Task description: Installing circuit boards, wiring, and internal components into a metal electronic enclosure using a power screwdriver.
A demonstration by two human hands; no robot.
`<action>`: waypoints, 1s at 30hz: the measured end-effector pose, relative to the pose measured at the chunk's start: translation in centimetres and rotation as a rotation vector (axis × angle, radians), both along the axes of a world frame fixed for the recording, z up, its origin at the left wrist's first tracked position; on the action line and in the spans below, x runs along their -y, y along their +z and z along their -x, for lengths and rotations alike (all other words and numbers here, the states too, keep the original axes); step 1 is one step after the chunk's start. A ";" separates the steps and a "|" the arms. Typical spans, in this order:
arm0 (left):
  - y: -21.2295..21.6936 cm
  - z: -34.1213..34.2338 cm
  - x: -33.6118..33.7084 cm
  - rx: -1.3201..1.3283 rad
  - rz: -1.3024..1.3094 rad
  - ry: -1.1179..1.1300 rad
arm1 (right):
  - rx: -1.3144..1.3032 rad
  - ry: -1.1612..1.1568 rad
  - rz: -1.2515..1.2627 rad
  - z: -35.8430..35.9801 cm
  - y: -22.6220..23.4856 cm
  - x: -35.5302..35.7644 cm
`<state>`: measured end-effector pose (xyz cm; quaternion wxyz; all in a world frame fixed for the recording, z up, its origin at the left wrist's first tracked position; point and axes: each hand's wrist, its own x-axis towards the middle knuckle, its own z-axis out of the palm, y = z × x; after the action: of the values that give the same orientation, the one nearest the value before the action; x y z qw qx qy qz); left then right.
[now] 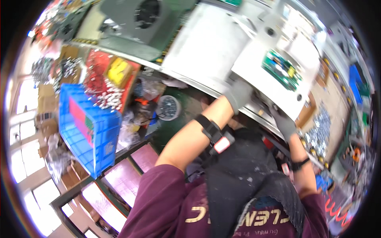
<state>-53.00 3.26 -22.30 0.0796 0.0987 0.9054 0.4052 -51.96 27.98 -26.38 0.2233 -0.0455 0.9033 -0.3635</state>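
A large white metal housing (210, 47) with a green circuit board (282, 69) on its face lies tilted across the workbench. My left hand (239, 94), in a grey glove, grips the housing's near edge at the middle. My right hand (283, 122), also grey-gloved, holds the same edge further right, below the circuit board. A black strap with a small white and red device (217, 137) sits on my left forearm. A black band circles my right wrist (300, 163).
A blue plastic crate (85, 127) stands at the left. Behind it are boxes of silver screws (109, 97) and red and yellow parts. A round tub of screws (168, 107) sits mid-bench. A grey-green fan unit (143, 22) lies at the top. Loose metal parts (321, 131) lie at right.
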 end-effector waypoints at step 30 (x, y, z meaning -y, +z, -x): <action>-3.2 -14.4 63.9 0.867 1.120 1.100 | 0.302 -0.193 0.472 -2.1 10.8 30.1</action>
<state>-38.62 -60.65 -25.50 0.2458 -0.5641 0.7801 -0.1135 -49.88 -2.15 -15.63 0.3028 0.0443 0.7505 -0.5858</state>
